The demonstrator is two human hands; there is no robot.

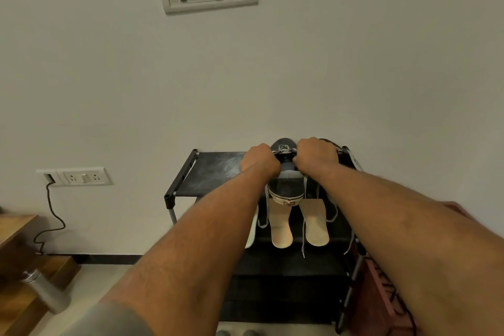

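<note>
Shoe (285, 185) sits atop the black rack (211, 172), its laces (284, 149) gripped by left hand (259, 159) and right hand (317, 153).

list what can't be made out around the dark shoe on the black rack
Head view:
- Fingertips of left hand and right hand: hidden behind the knuckles, so it is unclear whether they pinch the white laces or the dark grey lace-up shoe itself.
- Shoe's sides: covered by both hands.
- Silver metal cylinder, lower left: blurred.
- Maroon object, right: cut off by the right forearm.
</note>
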